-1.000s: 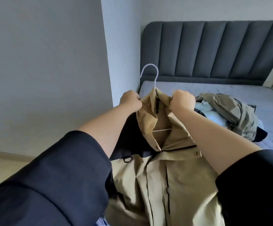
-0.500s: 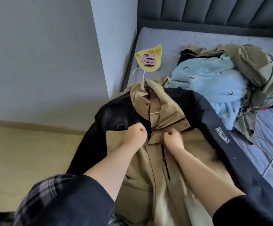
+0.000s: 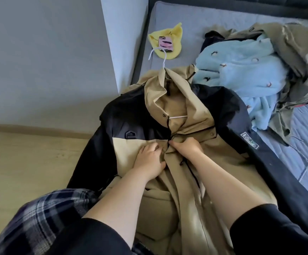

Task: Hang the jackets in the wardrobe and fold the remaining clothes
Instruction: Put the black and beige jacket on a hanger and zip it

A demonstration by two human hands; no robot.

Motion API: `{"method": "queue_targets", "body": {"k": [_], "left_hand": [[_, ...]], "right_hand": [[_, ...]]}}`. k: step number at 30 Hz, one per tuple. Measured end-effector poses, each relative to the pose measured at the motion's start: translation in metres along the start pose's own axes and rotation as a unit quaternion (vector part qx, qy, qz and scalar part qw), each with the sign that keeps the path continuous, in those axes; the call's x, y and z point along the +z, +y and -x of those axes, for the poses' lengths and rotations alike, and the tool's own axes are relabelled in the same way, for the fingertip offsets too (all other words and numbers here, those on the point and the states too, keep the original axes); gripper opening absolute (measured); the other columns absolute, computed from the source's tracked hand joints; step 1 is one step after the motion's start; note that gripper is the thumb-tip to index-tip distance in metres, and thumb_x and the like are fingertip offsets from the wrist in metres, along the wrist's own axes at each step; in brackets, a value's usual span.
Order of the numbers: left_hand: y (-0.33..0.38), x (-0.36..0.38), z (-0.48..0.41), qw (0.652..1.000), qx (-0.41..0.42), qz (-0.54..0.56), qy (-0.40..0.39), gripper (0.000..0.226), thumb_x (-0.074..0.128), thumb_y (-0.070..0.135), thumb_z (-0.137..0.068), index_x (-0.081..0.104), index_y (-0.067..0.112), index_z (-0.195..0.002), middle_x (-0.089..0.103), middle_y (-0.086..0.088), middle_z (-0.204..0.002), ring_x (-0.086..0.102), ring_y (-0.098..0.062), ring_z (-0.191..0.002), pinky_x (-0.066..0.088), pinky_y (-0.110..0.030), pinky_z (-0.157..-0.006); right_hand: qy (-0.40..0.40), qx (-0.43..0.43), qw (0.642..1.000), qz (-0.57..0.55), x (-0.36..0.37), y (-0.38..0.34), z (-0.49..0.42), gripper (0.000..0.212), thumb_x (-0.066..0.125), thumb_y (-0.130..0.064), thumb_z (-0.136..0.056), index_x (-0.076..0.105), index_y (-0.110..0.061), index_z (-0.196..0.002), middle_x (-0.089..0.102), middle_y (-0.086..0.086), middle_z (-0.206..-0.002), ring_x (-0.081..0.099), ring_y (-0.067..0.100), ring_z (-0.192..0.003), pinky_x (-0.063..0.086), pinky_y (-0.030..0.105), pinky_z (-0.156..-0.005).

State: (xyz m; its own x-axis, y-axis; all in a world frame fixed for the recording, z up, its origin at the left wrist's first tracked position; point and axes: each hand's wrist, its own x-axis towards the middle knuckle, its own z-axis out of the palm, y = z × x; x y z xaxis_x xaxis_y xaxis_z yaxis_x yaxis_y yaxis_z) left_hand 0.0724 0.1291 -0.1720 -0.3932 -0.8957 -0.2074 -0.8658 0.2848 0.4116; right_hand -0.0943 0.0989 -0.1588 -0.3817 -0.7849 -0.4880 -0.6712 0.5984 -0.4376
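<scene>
1. Wood floor, far left; grey wall above it w/ baseboard between.
2. Plaid garment, lower left, dark blue/white check, at the person's lap. Partly blurred.
3. Left hand: rests on tan chest panel of jacket, fingers curled into the fabric just left of the zip line, thumb out to the right. Grips a fold of cloth.
4. Jacket, tan body w/ black shoulders & sleeves, laid front-up across the bed edge, collar toward the headboard end. Front partly zipped; collar open.
5. White wire hanger inside jacket: hook sticks out past the collar, crossbar shows in the open neck.
6. Right hand: touching-close to the left hand, fingers pinched on the jacket front at the zip. Hands together at centre chest.
7. Yellow cloth on the mattress, beyond the hook; pink-cased phone lying on it.
8. Grey bed, quilted cover.
9. Light-blue fleece garment, small dark motifs, heaped just right of the jacket collar.
10. Olive jacket, crumpled, over & behind the blue one, far right.
</scene>
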Motion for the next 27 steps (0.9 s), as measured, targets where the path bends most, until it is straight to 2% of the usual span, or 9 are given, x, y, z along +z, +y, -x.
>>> {"method": "queue_targets", "body": {"k": [2,5,10,12,15,18,21,24,27], "left_hand": [[-0.004,0.0,0.002,1.0,0.006,0.016,-0.015,0.065,0.048,0.046,-0.09,0.03,0.024,-0.149,0.02,0.001,-0.157,0.015,-0.02,-0.144,0.008,-0.035,-0.118],[-0.008,0.001,0.004,0.999,0.016,0.026,-0.028,0.064,0.048,0.047,-0.09,0.031,0.027,-0.148,0.016,0.003,-0.159,0.007,-0.014,-0.146,0.002,-0.033,-0.118],[-0.012,0.0,0.004,0.994,0.047,0.01,-0.098,0.051,0.045,0.046,-0.095,0.035,0.037,-0.145,0.008,0.006,-0.161,-0.002,-0.016,-0.147,-0.001,-0.04,-0.116],[-0.012,-0.001,0.006,0.994,0.04,0.031,-0.093,0.049,0.046,0.043,-0.096,0.039,0.036,-0.144,0.01,0.006,-0.161,-0.001,-0.015,-0.147,-0.001,-0.039,-0.116],[-0.013,-0.001,0.01,0.996,0.022,0.061,-0.06,0.047,0.045,0.039,-0.096,0.042,0.034,-0.142,0.016,0.007,-0.16,0.003,-0.013,-0.147,0.0,-0.036,-0.116],[-0.014,-0.001,0.016,0.997,0.013,0.058,-0.057,0.052,0.044,0.046,-0.095,0.037,0.034,-0.145,0.01,0.006,-0.161,0.0,-0.009,-0.147,-0.003,-0.035,-0.116],[-0.012,-0.003,0.021,0.997,0.007,0.042,-0.066,0.07,0.042,0.065,-0.087,0.031,0.033,-0.148,0.003,0.005,-0.161,-0.006,-0.009,-0.147,-0.005,-0.038,-0.116],[-0.008,-0.007,0.023,0.996,0.009,0.011,-0.093,0.09,0.04,0.081,-0.075,0.023,0.034,-0.15,-0.002,0.003,-0.161,-0.009,-0.012,-0.147,-0.007,-0.041,-0.116],[-0.006,-0.007,0.023,0.994,0.009,-0.006,-0.106,0.102,0.045,0.085,-0.067,0.018,0.034,-0.151,-0.005,0.002,-0.161,-0.011,-0.014,-0.147,-0.008,-0.041,-0.116]], "right_hand": [[-0.014,0.023,0.999,0.035,-0.002,0.004,0.006,0.064,0.055,-0.078,-0.067,0.052,-0.014,-0.078,0.061,0.002,-0.078,0.056,0.021,-0.071,0.043,0.029,-0.061],[-0.041,0.043,0.998,-0.003,-0.007,0.008,0.013,0.063,0.062,-0.074,-0.067,0.052,-0.012,-0.077,0.059,0.003,-0.073,0.057,0.021,-0.068,0.043,0.028,-0.058],[-0.097,0.09,0.974,-0.184,-0.009,0.002,0.019,0.031,0.071,-0.041,-0.081,0.062,-0.013,-0.072,0.061,0.001,-0.068,0.047,0.015,-0.06,0.037,0.025,-0.056],[-0.096,0.12,0.962,-0.224,-0.01,0.0,0.021,0.025,0.067,-0.028,-0.087,0.057,-0.013,-0.069,0.057,0.0,-0.066,0.041,0.013,-0.057,0.035,0.023,-0.056],[-0.066,0.152,0.944,-0.287,-0.018,0.013,0.019,0.014,0.058,-0.018,-0.092,0.059,-0.008,-0.082,0.059,0.004,-0.069,0.05,0.015,-0.057,0.04,0.025,-0.055],[0.045,0.094,0.981,-0.165,-0.038,0.036,0.017,0.016,0.06,-0.019,-0.089,0.065,-0.004,-0.093,0.062,0.007,-0.068,0.058,0.02,-0.058,0.042,0.024,-0.052],[0.098,0.024,0.995,0.022,-0.048,0.041,0.018,0.02,0.062,-0.028,-0.088,0.066,-0.009,-0.092,0.067,0.008,-0.086,0.061,0.026,-0.076,0.044,0.027,-0.065],[0.137,-0.002,0.975,0.173,-0.041,0.027,0.028,0.02,0.061,-0.024,-0.089,0.058,-0.009,-0.103,0.064,0.011,-0.104,0.061,0.031,-0.094,0.043,0.031,-0.068],[0.282,-0.171,0.926,0.186,-0.036,0.011,0.043,0.022,0.061,-0.01,-0.085,0.05,-0.009,-0.104,0.057,0.01,-0.106,0.054,0.029,-0.1,0.045,0.037,-0.077]]}}
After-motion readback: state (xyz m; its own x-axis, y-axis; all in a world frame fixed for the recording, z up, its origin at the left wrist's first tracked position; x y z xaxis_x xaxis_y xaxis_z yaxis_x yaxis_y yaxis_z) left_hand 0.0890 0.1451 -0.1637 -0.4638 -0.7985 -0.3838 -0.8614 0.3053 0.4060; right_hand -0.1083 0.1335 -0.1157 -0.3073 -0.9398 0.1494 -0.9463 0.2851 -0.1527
